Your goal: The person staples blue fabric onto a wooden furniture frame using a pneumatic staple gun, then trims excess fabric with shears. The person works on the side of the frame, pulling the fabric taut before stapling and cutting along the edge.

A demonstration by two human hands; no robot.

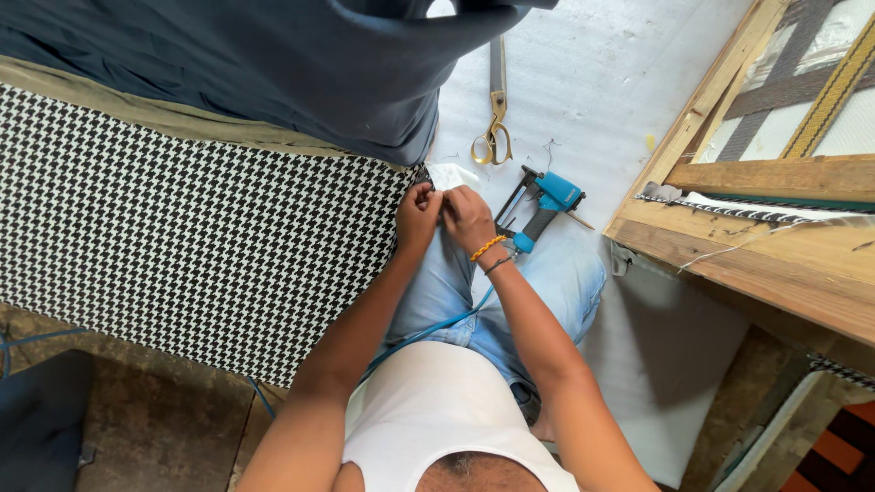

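Bright daylight, sharp, slight wide-angle distortion

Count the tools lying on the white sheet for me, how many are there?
2. The gold-handled scissors lie at the top of the white sheet. The blue staple gun lies just beside the right hand. More may hide under the fabric.

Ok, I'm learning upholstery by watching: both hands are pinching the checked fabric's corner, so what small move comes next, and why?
Probably the right hand lets go and picks up the blue stapler, while the left hand keeps pinching. Both hands grip the checked fabric at its corner, and the stapler lies unused just beside them.
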